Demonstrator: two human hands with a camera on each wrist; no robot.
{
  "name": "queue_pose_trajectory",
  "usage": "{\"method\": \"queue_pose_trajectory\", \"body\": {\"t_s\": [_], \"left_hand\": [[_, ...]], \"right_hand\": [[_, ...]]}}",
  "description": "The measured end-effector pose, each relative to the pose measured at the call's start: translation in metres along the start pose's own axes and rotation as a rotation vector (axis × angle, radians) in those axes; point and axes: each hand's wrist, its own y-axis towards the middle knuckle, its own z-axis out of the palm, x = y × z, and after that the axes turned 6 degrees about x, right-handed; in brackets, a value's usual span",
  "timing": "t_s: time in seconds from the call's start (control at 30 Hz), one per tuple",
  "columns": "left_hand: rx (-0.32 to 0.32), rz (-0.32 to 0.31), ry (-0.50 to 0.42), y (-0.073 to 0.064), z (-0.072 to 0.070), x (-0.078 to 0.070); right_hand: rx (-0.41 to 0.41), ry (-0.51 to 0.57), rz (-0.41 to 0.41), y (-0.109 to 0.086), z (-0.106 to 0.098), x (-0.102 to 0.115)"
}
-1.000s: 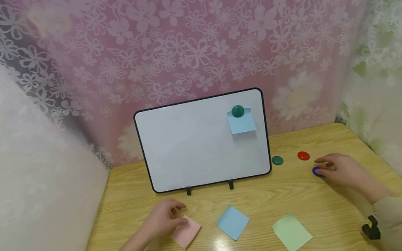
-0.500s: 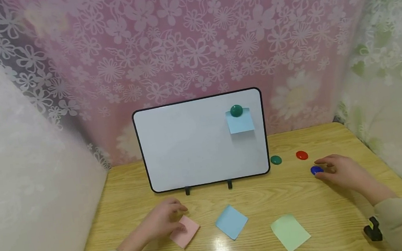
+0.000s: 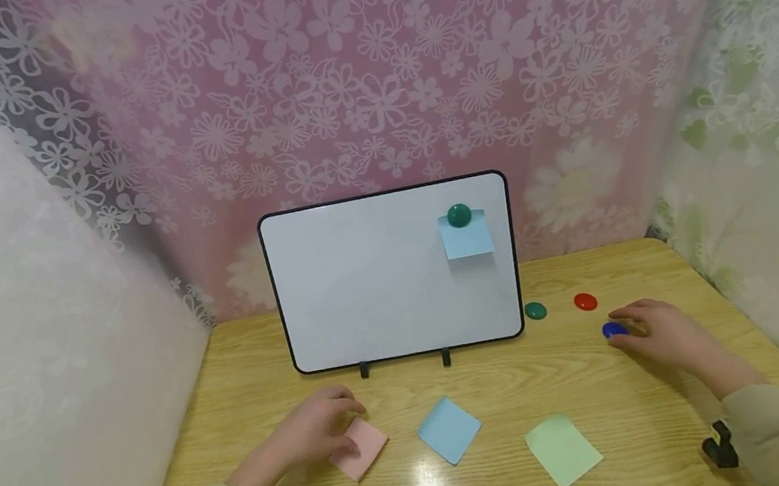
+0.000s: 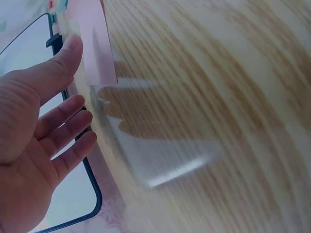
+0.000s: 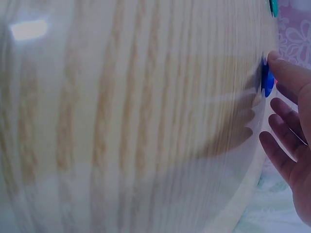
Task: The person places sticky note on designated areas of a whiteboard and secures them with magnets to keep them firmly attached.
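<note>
In the head view my left hand (image 3: 319, 430) hovers over the left part of a pink sticky note (image 3: 365, 445), fingers loosely bent. The left wrist view shows its thumb overlapping the edge of that note; whether they touch I cannot tell. On the right, my right hand (image 3: 667, 334) has thumb and index finger around a round blue magnet (image 3: 614, 330). The thumb meets the blue magnet (image 5: 267, 80) in the right wrist view, while the other fingers spread away from it. Beyond that hand lie a red magnet (image 3: 586, 301) and a green magnet (image 3: 536, 311).
A whiteboard (image 3: 372, 277) stands on black feet at the back, a light blue note (image 3: 467, 240) held on it by a green magnet (image 3: 459, 215). A blue sticky note (image 3: 450, 430) and a green one (image 3: 563, 450) lie on the wooden table (image 3: 494, 384). Fabric walls surround it.
The blue magnet showed a ring-like face a second ago; now its solid blue dome shows. My left thumb has shifted slightly left and toward me over the pink note.
</note>
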Motion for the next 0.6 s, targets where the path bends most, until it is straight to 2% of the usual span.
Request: {"method": "queue_pose_trajectory", "body": {"t_s": [0.3,0.6], "left_hand": [[0.107,0.025,0.041,0.0058,0.0013,-0.0035],[0.116,0.061,0.054,0.0101,0.0039,-0.0052]], "right_hand": [[-0.013,-0.018,0.000,0.0018,0.0047,-0.0012],[-0.012,-0.028,0.003,0.0013,0.0061,0.0010]]}}
